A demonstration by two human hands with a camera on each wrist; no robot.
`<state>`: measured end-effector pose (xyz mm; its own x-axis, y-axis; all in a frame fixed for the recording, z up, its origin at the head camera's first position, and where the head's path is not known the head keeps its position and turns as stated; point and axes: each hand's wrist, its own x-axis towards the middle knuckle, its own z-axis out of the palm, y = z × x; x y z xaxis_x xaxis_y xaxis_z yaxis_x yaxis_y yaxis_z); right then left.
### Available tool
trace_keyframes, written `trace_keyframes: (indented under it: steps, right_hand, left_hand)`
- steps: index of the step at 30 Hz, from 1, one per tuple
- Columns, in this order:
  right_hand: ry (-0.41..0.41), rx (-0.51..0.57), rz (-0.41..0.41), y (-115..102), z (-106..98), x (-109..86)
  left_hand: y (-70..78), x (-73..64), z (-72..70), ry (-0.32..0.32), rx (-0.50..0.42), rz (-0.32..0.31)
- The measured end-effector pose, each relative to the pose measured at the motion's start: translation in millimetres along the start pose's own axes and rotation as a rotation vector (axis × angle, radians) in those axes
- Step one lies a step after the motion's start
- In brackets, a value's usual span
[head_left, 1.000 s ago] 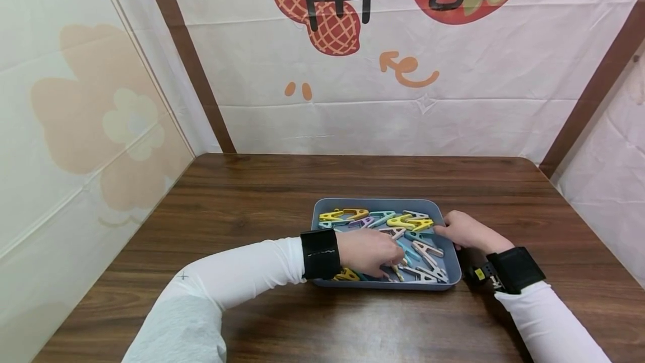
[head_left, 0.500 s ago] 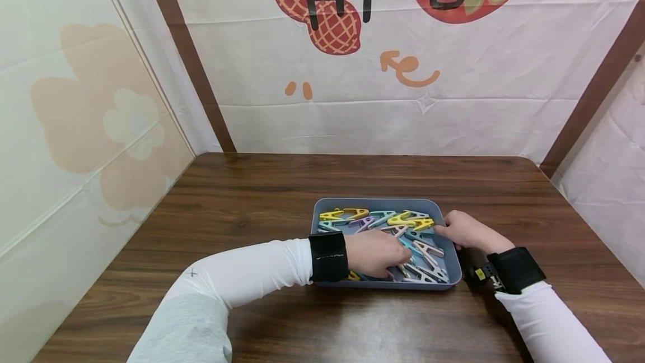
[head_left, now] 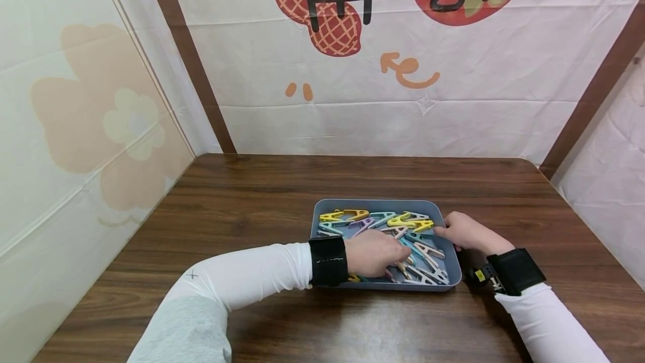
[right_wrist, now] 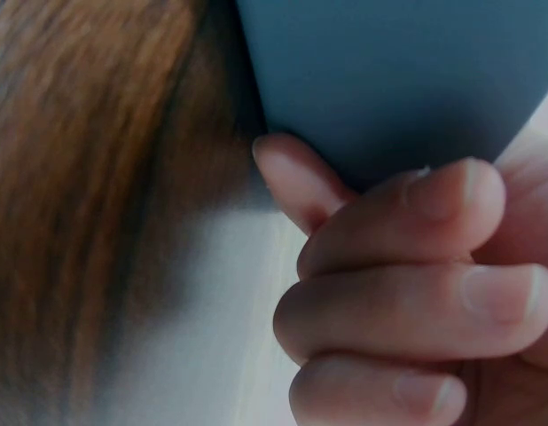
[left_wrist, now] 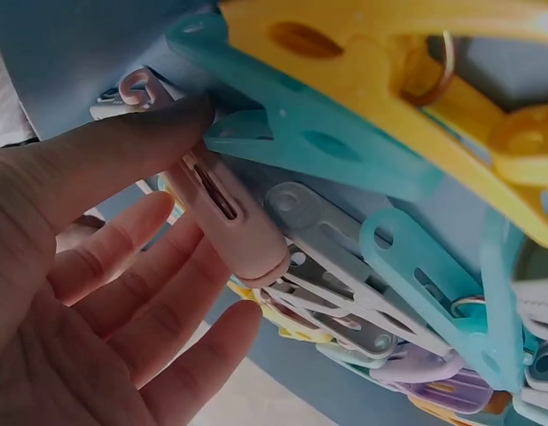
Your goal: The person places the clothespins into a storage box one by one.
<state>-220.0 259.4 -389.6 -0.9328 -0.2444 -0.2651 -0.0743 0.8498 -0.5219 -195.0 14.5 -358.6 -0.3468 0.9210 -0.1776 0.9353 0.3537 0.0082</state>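
A blue-grey tray [head_left: 375, 205] of plastic clothespins stands on the table. My left hand [head_left: 375, 252] reaches down into its front half. In the left wrist view, the thumb and fingers pinch a pink clothespin [left_wrist: 234, 226] among the others. Beside it lie a teal clothespin [left_wrist: 318, 146], a yellow-orange one [left_wrist: 345, 58] and a grey one [left_wrist: 323, 226]. At the tray's right side, my right hand [head_left: 468, 232] grips the rim. Its fingers [right_wrist: 380, 311] curl against the outside of the tray wall [right_wrist: 389, 80] in the right wrist view; the thumb is hidden there.
The dark wooden table [head_left: 262, 195] extends around the tray on all sides. A printed white cloth [head_left: 353, 122] hangs behind its far edge, with more cloth at the left and right. Yellow clothespins [head_left: 410, 221] lie toward the tray's back.
My left hand has shifted a little to the right inside the tray, then stayed about there. The right hand and the tray have not moved.
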Motion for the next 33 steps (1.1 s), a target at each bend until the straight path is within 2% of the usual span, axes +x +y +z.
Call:
trace_keyframes:
  steps: [9,13,17,20,24,29,33]
  right_hand:
    - [-0.002,-0.004,0.003,-3.5,0.9,0.9]
    - [0.000,-0.006,-0.003,-5.4,1.0,1.4]
    - [-0.004,-0.011,-0.010,-6.9,0.8,2.7]
    - [-0.007,-0.010,-0.010,-7.0,0.0,4.0]
    - [-0.011,-0.003,-0.009,-3.7,-1.5,4.2]
    - [-0.029,0.006,-0.023,2.2,-3.3,-1.0]
    - [0.021,-0.006,-0.017,3.1,-12.6,-13.6]
  left_hand:
    - [-2.1,-1.7,-0.3,-0.017,-0.061,-0.033]
    - [-5.3,-9.0,-10.2,-0.016,-0.097,-0.069]
    - [-14.0,-22.5,-26.2,0.019,-0.142,-0.150]
    - [-24.3,-37.2,-36.8,0.082,-0.176,-0.205]
    - [-39.5,-61.1,-43.7,0.190,-0.210,-0.265]
    - [-55.1,-97.0,-38.9,0.307,-0.189,-0.378]
    - [-62.8,-126.4,-33.4,0.378,-0.165,-0.480]
